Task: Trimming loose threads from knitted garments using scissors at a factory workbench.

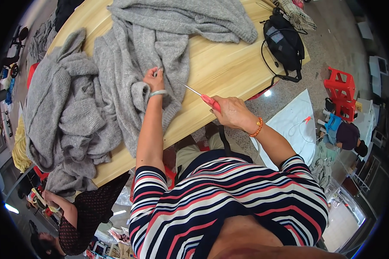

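Grey knitted garments lie over the wooden table (222,71). On the middle grey knit sweater (134,56) rests my left hand (154,81), its fingers closed in a pinch on the fabric. My right hand (235,113) is wrapped round the red handle of a thin-shafted metal tool (210,102). The shaft points up and left toward the sweater, near its right edge. Its tip is too small to make out, so I cannot tell whether it touches the knit.
Another grey knit pile (73,108) covers the table's left side. A black bag (284,43) with a cord sits at the right end. Red stools (339,86) and a white sheet (289,129) are on the floor at right. Another person (90,207) is at lower left.
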`<action>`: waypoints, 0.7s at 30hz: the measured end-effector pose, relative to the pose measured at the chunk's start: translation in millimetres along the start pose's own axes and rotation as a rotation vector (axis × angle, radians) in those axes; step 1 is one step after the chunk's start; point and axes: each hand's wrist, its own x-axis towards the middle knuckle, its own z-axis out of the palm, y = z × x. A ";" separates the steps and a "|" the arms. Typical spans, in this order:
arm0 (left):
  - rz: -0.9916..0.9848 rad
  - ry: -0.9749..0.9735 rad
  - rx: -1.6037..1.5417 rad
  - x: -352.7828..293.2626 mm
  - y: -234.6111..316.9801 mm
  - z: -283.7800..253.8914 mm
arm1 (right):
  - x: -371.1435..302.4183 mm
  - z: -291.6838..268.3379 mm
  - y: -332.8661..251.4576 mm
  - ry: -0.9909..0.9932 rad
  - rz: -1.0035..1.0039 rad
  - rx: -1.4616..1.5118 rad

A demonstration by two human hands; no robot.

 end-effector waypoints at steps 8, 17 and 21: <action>0.255 -0.285 1.042 -114.4 118.0 -54.4 | -7.5 12.0 20.0 0.119 0.031 0.033; -0.227 -0.247 0.813 -61.4 81.8 -141.4 | -3.7 27.4 -3.2 0.129 0.009 0.029; -0.185 -0.237 -0.028 -28.8 160.5 -200.7 | 1.5 25.3 -11.2 0.166 0.055 0.069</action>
